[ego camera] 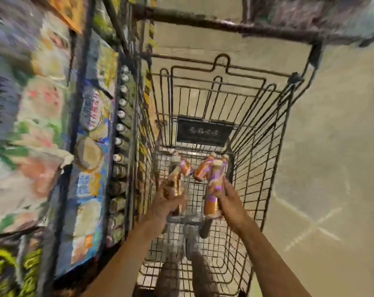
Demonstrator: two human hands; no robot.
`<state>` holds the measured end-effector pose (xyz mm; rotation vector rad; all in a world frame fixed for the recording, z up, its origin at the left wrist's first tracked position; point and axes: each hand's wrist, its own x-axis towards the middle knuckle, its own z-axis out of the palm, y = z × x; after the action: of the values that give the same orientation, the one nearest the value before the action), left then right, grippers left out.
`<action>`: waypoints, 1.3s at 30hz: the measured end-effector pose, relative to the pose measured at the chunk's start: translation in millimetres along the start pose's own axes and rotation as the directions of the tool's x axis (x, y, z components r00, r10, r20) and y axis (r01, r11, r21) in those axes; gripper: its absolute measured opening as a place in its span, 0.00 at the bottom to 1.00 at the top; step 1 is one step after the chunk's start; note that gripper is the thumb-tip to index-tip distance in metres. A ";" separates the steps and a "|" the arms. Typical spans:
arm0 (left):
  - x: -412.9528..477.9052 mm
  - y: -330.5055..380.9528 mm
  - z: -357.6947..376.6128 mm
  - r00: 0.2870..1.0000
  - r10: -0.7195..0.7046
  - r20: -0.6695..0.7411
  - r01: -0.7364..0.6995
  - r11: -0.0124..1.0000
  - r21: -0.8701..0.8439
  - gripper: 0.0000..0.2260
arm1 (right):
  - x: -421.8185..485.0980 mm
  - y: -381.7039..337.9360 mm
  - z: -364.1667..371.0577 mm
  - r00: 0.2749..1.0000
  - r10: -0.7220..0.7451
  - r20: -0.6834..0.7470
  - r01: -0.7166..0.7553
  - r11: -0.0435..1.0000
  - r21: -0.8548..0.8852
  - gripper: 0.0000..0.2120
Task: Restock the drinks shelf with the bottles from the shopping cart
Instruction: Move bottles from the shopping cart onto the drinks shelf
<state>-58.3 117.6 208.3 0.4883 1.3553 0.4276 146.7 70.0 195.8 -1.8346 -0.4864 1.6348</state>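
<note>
Bottles (200,168) with orange-and-purple labels lay in the wire shopping cart (256,146) beside the blurred drinks shelf (119,146). The right hand (229,202) was wrapped around one bottle (214,189), held over the cart. The left hand (168,200) clasped another bottle (174,181), smeared by motion.

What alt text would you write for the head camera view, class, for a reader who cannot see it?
Two bare hands each hold an orange-and-purple bottle, left hand and right hand, above a wire shopping cart where more bottles lie. Blurred shelves stand at left.
</note>
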 end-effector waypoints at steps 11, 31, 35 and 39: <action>-192.4 37.4 -20.5 0.934 0.342 0.106 -0.304 0.913 -0.271 0.30 | -160.2 -109.2 18.9 0.881 -0.249 0.403 0.180 0.963 0.201 0.33; -604.8 -126.9 -104.4 0.339 0.499 -0.798 -0.859 0.509 -0.047 0.35 | -476.0 -101.5 225.0 0.139 -0.268 0.953 0.710 0.698 0.093 0.34; -678.9 -172.9 -133.8 0.141 0.444 -0.885 -0.844 0.521 0.126 0.30 | -546.8 -70.3 274.0 0.008 -0.255 0.967 0.739 0.653 0.166 0.36; -739.1 -206.1 -167.3 -0.015 0.429 -0.903 -0.806 0.529 0.265 0.29 | -613.2 -43.8 319.4 -0.102 -0.258 0.961 0.757 0.606 0.243 0.28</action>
<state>-344.1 -450.1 669.5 0.5831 2.0178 2.0332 -260.1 -227.0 671.5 -0.1275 -2.0035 1.8876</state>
